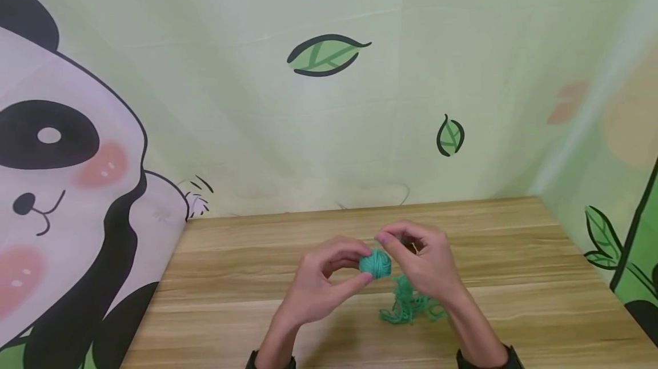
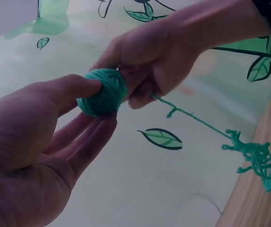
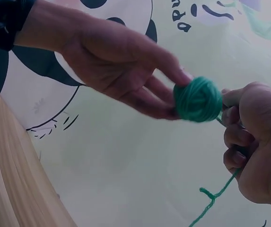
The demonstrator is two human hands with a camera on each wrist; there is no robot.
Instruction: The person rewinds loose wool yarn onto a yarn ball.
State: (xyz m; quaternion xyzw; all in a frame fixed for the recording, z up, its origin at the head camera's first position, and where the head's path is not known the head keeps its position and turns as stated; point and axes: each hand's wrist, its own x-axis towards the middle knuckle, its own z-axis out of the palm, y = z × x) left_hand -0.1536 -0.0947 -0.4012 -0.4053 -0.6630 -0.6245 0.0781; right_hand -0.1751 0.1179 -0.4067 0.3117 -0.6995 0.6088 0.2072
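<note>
A small ball of teal yarn is held up over the table, pinched between the thumb and fingertips of my left hand. Close beside it on the right, my right hand has its fingers curled round the yarn strand. In the left wrist view that strand runs from the right hand down to a loose tangle of yarn. The right wrist view shows the wound ball at the left fingertips, with a short knotted stub on the strand below the right hand.
The wooden table reaches back to a pale green cloth backdrop printed with leaves. A large printed panda fills the left side. The tangle lies in front of the right forearm.
</note>
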